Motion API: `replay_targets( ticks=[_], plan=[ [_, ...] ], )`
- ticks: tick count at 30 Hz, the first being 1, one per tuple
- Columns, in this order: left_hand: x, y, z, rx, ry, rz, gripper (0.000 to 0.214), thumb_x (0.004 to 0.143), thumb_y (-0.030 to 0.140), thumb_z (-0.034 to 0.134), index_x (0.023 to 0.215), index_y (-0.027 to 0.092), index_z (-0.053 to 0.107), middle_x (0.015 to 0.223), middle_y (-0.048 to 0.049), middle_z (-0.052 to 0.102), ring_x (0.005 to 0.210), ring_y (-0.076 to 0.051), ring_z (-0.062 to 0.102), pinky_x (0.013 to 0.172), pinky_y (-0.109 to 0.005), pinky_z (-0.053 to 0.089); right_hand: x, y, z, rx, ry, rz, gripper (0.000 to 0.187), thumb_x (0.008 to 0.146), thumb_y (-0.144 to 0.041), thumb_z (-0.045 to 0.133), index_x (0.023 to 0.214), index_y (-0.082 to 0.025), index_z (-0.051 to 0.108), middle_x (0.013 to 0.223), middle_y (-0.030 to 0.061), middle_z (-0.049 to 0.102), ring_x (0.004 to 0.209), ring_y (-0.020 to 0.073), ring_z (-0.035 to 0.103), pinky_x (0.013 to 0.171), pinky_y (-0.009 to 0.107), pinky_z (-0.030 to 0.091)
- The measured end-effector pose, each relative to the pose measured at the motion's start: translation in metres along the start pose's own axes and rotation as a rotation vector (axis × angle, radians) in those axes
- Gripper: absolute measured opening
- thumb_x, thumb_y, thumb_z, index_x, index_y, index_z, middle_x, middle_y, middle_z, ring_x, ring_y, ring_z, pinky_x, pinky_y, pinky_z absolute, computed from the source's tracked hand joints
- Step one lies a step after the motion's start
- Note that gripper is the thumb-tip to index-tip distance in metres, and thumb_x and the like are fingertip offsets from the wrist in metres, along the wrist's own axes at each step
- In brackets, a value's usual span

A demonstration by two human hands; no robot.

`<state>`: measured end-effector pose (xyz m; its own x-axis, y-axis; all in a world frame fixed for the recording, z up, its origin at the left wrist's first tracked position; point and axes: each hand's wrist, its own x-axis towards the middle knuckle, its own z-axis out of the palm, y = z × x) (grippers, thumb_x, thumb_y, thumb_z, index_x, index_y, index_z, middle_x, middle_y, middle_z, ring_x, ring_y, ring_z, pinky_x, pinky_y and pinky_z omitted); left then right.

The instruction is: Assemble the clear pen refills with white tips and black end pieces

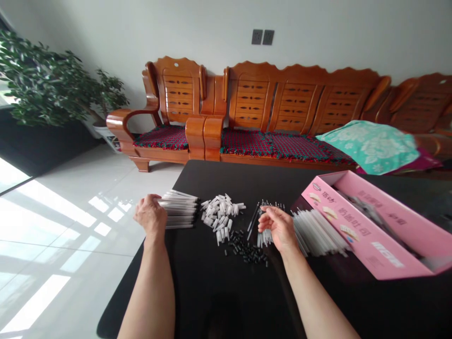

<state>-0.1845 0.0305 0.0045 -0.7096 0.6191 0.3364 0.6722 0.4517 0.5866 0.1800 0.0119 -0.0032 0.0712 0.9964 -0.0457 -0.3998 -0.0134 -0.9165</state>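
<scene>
On a black table [219, 292] lie pen parts in separate heaps. My left hand [150, 215] rests at the left end of a stack of clear pen barrels [180, 209], its fingers curled against the ends of the barrels. My right hand [277, 226] hovers over a bundle of thin ink refills [263, 221], fingers bent as in a pinch; what it holds, if anything, I cannot make out. Between the hands lies a heap of white caps [221, 214], and in front of it a scatter of small black end plugs [247, 249]. Another pile of clear barrels [318, 230] lies right of my right hand.
An open pink cardboard box [374, 245] stands at the table's right. Behind the table are a carved wooden armchair [169, 113] and sofa [300, 113] with red cushions and a teal cloth [370, 146]. A potted tree [52, 84] stands at the far left on a shiny white floor.
</scene>
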Motion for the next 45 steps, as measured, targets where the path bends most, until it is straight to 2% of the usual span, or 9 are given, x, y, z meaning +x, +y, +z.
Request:
replay_targets(
  ticks=[5, 9, 13, 18, 22, 25, 28, 33, 45],
  plan=[
    [0.004, -0.004, 0.008, 0.001, -0.078, -0.016, 0.031, 0.093, 0.023, 0.039, 0.1, 0.021, 0.069, 0.103, -0.0134, 0.063, 0.1, -0.03, 0.056, 0.086, -0.045, 0.042, 0.002, -0.004, -0.003, -0.051, 0.059, -0.058, 0.034, 0.072, -0.042, 0.078, 0.089, -0.014, 0.07, 0.06, 0.0028, 0.07, 0.042, 0.016, 0.063, 0.037, 0.026, 0.053],
    [0.005, -0.007, 0.012, -0.006, -0.102, -0.016, 0.034, 0.094, 0.024, 0.038, 0.105, 0.02, 0.07, 0.104, -0.0143, 0.063, 0.098, -0.03, 0.057, 0.085, -0.045, 0.043, 0.011, -0.012, -0.024, -0.213, 0.29, -0.246, 0.035, 0.072, -0.043, 0.075, 0.089, -0.013, 0.068, 0.056, 0.0012, 0.067, 0.038, 0.0127, 0.059, 0.032, 0.02, 0.045],
    [0.004, -0.007, 0.011, -0.006, -0.088, -0.011, 0.034, 0.093, 0.024, 0.039, 0.106, 0.02, 0.07, 0.105, -0.0139, 0.064, 0.096, -0.029, 0.058, 0.087, -0.045, 0.043, 0.021, -0.016, -0.051, -0.326, 0.529, -0.344, 0.034, 0.073, -0.043, 0.072, 0.088, -0.014, 0.067, 0.054, -0.0005, 0.064, 0.035, 0.0111, 0.054, 0.029, 0.018, 0.037],
    [-0.002, 0.006, 0.01, -0.088, 0.046, 0.042, 0.033, 0.091, 0.022, 0.042, 0.11, 0.019, 0.069, 0.1, -0.0115, 0.065, 0.099, -0.027, 0.058, 0.09, -0.039, 0.044, 0.024, -0.024, -0.07, -0.472, 0.619, -0.338, 0.033, 0.074, -0.044, 0.067, 0.087, -0.014, 0.067, 0.057, 0.0017, 0.065, 0.035, 0.0114, 0.052, 0.03, 0.019, 0.034],
    [-0.028, 0.036, 0.009, -0.267, 0.048, 0.255, 0.029, 0.09, 0.027, 0.048, 0.11, 0.018, 0.066, 0.097, -0.0076, 0.067, 0.092, -0.022, 0.061, 0.087, -0.032, 0.046, 0.02, -0.036, -0.075, -0.97, 0.546, -0.185, 0.023, 0.077, -0.035, 0.06, 0.082, -0.015, 0.071, 0.058, 0.0048, 0.067, 0.043, 0.0161, 0.06, 0.041, 0.024, 0.042],
    [-0.066, 0.069, 0.011, -0.382, -0.169, 0.389, 0.02, 0.088, 0.029, 0.054, 0.096, 0.02, 0.069, 0.088, -0.0042, 0.067, 0.074, -0.018, 0.06, 0.076, -0.029, 0.046, 0.016, -0.042, -0.07, -1.504, 0.384, -0.035, 0.015, 0.075, -0.026, 0.062, 0.071, -0.017, 0.072, 0.071, 0.0116, 0.073, 0.069, 0.0237, 0.07, 0.056, 0.027, 0.047],
    [-0.11, 0.099, 0.018, -0.421, -0.435, 0.588, 0.015, 0.088, 0.025, 0.056, 0.084, 0.022, 0.071, 0.083, -0.0035, 0.067, 0.074, -0.018, 0.06, 0.073, -0.028, 0.045, 0.012, -0.042, -0.062, -1.795, 0.284, 0.064, 0.015, 0.077, -0.026, 0.063, 0.077, -0.017, 0.075, 0.086, 0.0165, 0.075, 0.085, 0.029, 0.072, 0.065, 0.031, 0.048],
    [-0.158, 0.121, 0.033, -0.304, -0.682, 0.822, 0.014, 0.087, 0.021, 0.058, 0.082, 0.021, 0.072, 0.084, -0.0067, 0.068, 0.085, -0.022, 0.061, 0.078, -0.032, 0.043, 0.008, -0.042, -0.057, -1.88, 0.224, 0.109, 0.019, 0.079, -0.025, 0.06, 0.085, -0.015, 0.074, 0.091, 0.0197, 0.074, 0.089, 0.0327, 0.072, 0.067, 0.034, 0.048],
    [-0.168, 0.124, 0.037, -0.082, -0.609, 0.88, 0.007, 0.08, 0.026, 0.064, 0.08, 0.019, 0.066, 0.084, -0.012, 0.067, 0.086, -0.03, 0.06, 0.08, -0.043, 0.037, 0.006, -0.047, -0.056, -1.877, 0.264, 0.169, 0.019, 0.079, -0.018, 0.058, 0.09, -0.015, 0.072, 0.096, 0.019, 0.074, 0.095, 0.0345, 0.071, 0.07, 0.036, 0.048]
  ],
)
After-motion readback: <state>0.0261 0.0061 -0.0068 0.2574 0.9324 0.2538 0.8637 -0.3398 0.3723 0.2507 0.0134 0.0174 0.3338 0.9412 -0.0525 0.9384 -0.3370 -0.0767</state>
